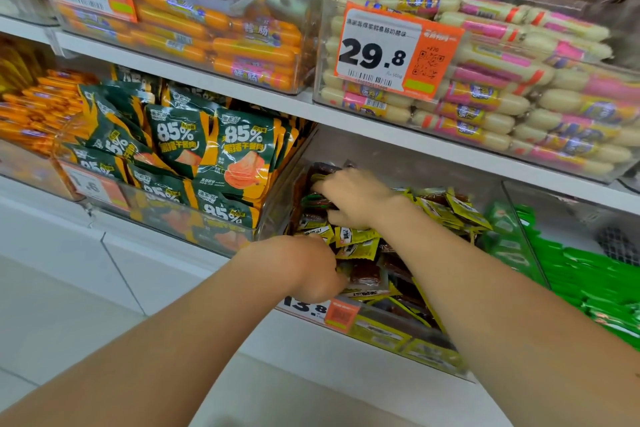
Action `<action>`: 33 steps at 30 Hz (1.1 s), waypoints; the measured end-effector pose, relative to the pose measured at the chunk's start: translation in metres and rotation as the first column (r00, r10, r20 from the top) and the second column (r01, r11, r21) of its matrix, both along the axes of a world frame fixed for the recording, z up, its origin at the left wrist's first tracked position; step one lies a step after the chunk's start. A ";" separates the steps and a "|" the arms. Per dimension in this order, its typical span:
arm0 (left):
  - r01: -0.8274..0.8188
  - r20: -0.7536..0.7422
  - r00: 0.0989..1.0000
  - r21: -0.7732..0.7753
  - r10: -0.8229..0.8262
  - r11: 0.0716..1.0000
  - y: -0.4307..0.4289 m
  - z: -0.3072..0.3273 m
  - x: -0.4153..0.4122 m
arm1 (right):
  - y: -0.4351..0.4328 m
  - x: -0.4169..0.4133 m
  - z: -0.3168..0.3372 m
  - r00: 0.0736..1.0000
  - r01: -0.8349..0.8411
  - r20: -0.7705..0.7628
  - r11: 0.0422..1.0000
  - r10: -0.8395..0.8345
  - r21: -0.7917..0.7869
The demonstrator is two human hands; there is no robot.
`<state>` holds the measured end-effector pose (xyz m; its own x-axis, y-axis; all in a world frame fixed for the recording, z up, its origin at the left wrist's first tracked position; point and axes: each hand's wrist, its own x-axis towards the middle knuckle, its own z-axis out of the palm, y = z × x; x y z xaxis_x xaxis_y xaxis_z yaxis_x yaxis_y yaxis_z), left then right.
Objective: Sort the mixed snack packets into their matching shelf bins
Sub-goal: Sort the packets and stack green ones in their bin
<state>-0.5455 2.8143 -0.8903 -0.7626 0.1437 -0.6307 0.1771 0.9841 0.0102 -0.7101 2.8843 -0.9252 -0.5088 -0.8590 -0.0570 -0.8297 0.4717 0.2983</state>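
Observation:
Both my hands are inside a clear bin [408, 343] on the lower shelf, filled with small yellow-and-brown snack packets [360, 248]. My right hand [353, 198] reaches to the bin's back left, fingers curled over dark and green-edged packets [313, 201]. My left hand [311, 270] is at the front left of the bin, fingers closed among the yellow packets; what it holds is hidden by the back of the hand.
Left of this bin stands a bin of green-and-orange "85%" pouches [207, 149]; to the right, a bin of bright green packets [585, 284]. The upper shelf holds orange sausages [221, 42] and pale pink-labelled sausages [512, 80]. White floor lies below.

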 end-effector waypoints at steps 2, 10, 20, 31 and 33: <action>-0.097 -0.041 0.994 0.088 0.101 0.991 -0.004 -0.002 0.001 | 0.014 0.001 0.003 0.993 0.031 0.118 0.994 -0.019 -0.103; -0.332 -0.257 0.819 0.519 0.514 0.788 -0.009 0.004 0.006 | 0.084 0.060 0.042 0.935 0.110 0.341 0.833 0.099 -0.543; -0.538 0.662 0.600 0.749 0.449 -0.386 0.044 0.022 0.005 | 0.163 0.105 0.043 0.977 0.115 0.213 0.874 -0.013 -0.472; -0.428 0.395 0.638 0.895 0.661 -0.122 0.076 0.003 -0.013 | 0.196 0.097 0.031 0.849 0.520 0.461 0.559 -0.258 -0.646; -0.421 0.363 0.618 0.902 0.698 -0.096 0.078 0.000 -0.017 | 0.191 0.098 0.030 0.886 0.462 0.334 0.660 -0.320 -0.593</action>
<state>-0.5625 2.8923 -0.8902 -0.9505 -0.0979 -0.2949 -0.2983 0.0219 0.9542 -0.6121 3.0748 -0.8955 -0.8461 -0.4426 0.2972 -0.5267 0.7799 -0.3381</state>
